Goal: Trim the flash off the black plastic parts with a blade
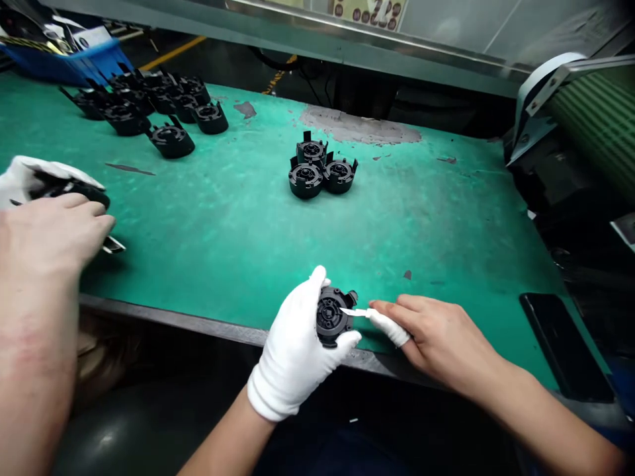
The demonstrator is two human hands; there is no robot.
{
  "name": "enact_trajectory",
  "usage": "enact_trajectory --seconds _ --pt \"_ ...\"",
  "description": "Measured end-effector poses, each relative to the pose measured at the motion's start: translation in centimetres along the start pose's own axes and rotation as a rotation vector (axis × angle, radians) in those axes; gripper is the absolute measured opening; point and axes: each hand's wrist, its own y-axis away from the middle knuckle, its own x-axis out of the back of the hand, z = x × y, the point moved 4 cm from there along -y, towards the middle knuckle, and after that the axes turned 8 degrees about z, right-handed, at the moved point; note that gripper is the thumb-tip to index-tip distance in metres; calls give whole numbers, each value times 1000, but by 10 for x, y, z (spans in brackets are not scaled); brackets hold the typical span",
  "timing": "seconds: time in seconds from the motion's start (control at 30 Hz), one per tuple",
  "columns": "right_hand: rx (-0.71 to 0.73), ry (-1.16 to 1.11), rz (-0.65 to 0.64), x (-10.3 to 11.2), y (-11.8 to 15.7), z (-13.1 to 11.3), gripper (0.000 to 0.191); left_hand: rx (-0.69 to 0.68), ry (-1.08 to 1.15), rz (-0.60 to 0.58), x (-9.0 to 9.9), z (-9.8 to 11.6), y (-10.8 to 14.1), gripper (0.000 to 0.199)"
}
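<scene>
My left hand [292,344], in a white glove, is wrapped round a round black plastic part [328,316] with its ribbed face turned up. A small knife [353,312] is pinched in my right hand [436,330], which is bare but for a white cover on the thumb. The pale blade points left and lies over the face of the part; whether it touches cannot be made out. Both hands are at the front edge of the green table [238,225]. Farther back, three similar black parts [306,178] stand close together.
At the left a co-worker's bare hand [54,231] and gloved hand hold a dark object. Several black parts [171,139] stand at the back left, near a blue bin [79,63]. A black phone [565,347] lies at the right edge, below a green conveyor belt [600,119].
</scene>
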Motion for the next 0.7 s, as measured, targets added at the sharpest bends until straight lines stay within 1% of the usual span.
enact_trajectory --seconds 0.1,0.27,0.37,0.5,0.6,0.7 --pt "-39 29 26 0 -1 1 40 -7 -9 11 -1 3 -1 96" --pt "-46 -63 22 -3 4 -2 39 -17 -16 24 -1 3 -1 96" --pt "-71 -20 55 -4 3 -5 39 -19 -23 38 -3 5 0 97" --pt "-145 63 118 -5 2 -8 37 -10 -73 130 -9 10 3 98" --pt "-160 -17 139 -6 4 -10 36 -16 -116 189 -13 14 5 98" --pt "-148 -95 137 -9 7 -12 36 -14 -118 196 -15 14 5 95"
